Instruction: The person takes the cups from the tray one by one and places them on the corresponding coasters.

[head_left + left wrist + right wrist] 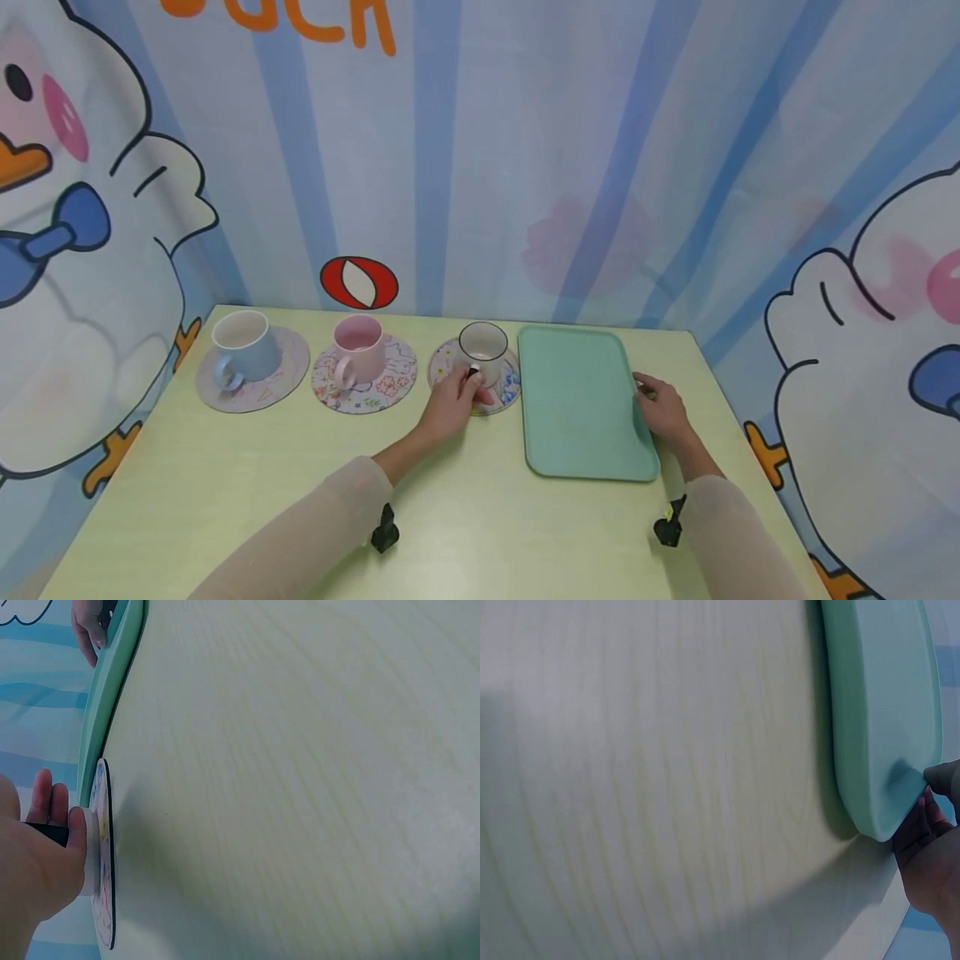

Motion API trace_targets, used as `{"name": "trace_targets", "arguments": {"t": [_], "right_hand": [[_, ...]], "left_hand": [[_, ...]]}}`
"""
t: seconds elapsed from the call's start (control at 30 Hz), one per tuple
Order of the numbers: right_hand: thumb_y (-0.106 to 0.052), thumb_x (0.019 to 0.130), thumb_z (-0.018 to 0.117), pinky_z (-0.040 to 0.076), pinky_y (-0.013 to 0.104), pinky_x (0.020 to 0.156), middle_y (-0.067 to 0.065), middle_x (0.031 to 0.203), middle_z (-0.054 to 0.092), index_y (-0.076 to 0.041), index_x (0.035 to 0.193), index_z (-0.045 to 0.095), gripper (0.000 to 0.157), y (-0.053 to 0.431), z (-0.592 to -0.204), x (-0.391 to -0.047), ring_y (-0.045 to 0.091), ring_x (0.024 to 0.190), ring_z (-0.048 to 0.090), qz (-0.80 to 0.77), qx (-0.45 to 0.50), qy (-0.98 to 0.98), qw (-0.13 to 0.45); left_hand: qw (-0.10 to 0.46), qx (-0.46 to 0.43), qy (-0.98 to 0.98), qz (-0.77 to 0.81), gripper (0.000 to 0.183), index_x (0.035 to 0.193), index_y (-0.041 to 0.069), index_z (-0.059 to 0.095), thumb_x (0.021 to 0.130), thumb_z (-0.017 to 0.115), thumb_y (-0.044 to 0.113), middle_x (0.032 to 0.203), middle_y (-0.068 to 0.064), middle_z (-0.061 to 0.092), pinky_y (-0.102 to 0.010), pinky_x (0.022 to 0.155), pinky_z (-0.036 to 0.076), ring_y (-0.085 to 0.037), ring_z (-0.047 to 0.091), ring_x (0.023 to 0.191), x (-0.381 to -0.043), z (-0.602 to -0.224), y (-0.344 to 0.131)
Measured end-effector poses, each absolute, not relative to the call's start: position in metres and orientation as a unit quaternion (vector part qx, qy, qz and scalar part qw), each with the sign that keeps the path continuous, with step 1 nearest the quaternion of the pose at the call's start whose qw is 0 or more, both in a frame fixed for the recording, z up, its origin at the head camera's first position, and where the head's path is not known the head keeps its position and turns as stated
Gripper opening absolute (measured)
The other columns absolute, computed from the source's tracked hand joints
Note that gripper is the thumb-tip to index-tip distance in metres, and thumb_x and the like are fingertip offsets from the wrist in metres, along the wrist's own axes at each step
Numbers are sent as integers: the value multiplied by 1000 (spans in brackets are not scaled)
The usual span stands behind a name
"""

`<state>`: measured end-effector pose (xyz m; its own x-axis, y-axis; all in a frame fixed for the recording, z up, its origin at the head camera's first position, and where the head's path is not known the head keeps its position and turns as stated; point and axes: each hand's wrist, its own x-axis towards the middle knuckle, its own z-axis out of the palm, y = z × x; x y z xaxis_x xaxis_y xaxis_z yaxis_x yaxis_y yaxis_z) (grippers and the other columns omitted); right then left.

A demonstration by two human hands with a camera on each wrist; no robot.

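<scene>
My left hand point(450, 404) grips the handle of a white mug point(483, 340) with a dark rim. That mug stands on a round patterned coaster point(510, 383), partly hidden by the fingers. My right hand point(663, 408) pinches the right edge of a green tray point(577, 408), thumb over the rim and fingers below it in the right wrist view. The tray lies just right of the coaster and holds nothing. In the left wrist view, the left hand point(45, 862) is beside the coaster point(105, 900), its fingers at the dark handle.
Left of the white mug, a pink mug point(362, 346) stands on a floral coaster point(397, 375). Farther left, a light blue mug point(251, 350) sits on a pale coaster point(292, 358). A printed curtain point(480, 167) hangs behind the table point(480, 517).
</scene>
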<state>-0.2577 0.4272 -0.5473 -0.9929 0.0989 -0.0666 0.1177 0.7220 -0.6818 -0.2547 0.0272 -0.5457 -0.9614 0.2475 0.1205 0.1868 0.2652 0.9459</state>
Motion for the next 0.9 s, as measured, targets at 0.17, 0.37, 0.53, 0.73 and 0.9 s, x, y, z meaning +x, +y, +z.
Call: {"name": "trace_targets", "arguments": {"t": [0.17, 0.37, 0.53, 0.73, 0.9], "right_hand": [[-8, 109, 46, 48, 59, 98, 34, 139, 55, 5, 156, 44, 49, 424, -544, -255, 48, 125, 55, -367, 60, 928, 16], [-9, 110, 44, 46, 60, 99, 34, 140, 54, 5, 156, 44, 48, 422, -543, -254, 48, 125, 54, -352, 70, 933, 11], [-12, 110, 42, 46, 60, 96, 31, 139, 54, 3, 156, 45, 49, 421, -549, -259, 46, 120, 55, -331, 79, 940, 10], [-12, 109, 42, 47, 60, 94, 32, 137, 57, 3, 156, 46, 49, 421, -550, -262, 47, 119, 57, -311, 71, 948, 5], [-10, 107, 42, 49, 58, 89, 31, 132, 61, 4, 154, 48, 49, 421, -545, -262, 45, 113, 60, -292, 61, 954, -2]], "left_hand": [[20, 143, 797, 587, 26, 113, 2, 60, 116, 45, 24, 90, -2, 75, -32, 81, 54, -16, 72, 91, -255, -547, 28], [14, 141, 801, 582, 28, 113, 2, 60, 116, 45, 25, 90, -2, 75, -33, 82, 53, -18, 72, 91, -255, -548, 29], [18, 135, 806, 576, 28, 113, 4, 60, 116, 44, 26, 90, -1, 74, -33, 83, 53, -16, 70, 92, -254, -549, 28], [18, 133, 804, 579, 26, 112, 5, 60, 116, 44, 26, 90, -1, 75, -34, 85, 54, -16, 70, 92, -256, -550, 28], [21, 136, 804, 579, 27, 113, 4, 60, 116, 44, 25, 90, 0, 75, -33, 84, 54, -15, 71, 92, -257, -550, 28]]}}
